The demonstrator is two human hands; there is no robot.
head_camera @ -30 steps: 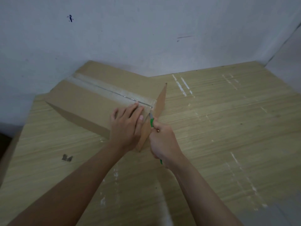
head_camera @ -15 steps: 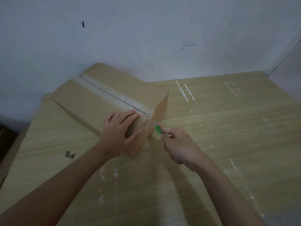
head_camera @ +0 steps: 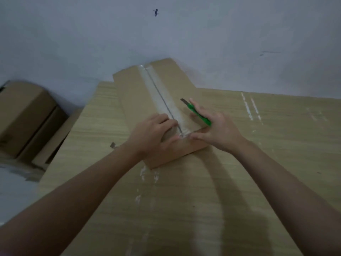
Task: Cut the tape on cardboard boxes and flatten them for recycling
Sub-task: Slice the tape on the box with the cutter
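Observation:
A long brown cardboard box (head_camera: 132, 93) lies on the wooden table (head_camera: 276, 145), one end toward me. A strip of clear tape (head_camera: 160, 97) runs down its top seam, with a dark slit along the middle. My left hand (head_camera: 153, 133) rests on the box's near left corner, its fingers curled at the seam. My right hand (head_camera: 217, 132) lies over the near right corner and holds a green utility knife (head_camera: 197, 112) between its fingers; the blade points away from me above the right flap, and the thumb reaches toward the seam's near end.
Two more cardboard boxes (head_camera: 24, 117) sit low at the left, beyond the table's edge. A small dark scrap (head_camera: 113, 145) lies on the table left of my left wrist. A white wall (head_camera: 203, 34) stands close behind the box.
The box now lies lengthwise toward me instead of slanting across. My right hand left the box's near end and came up onto its top with the knife. The view swung left.

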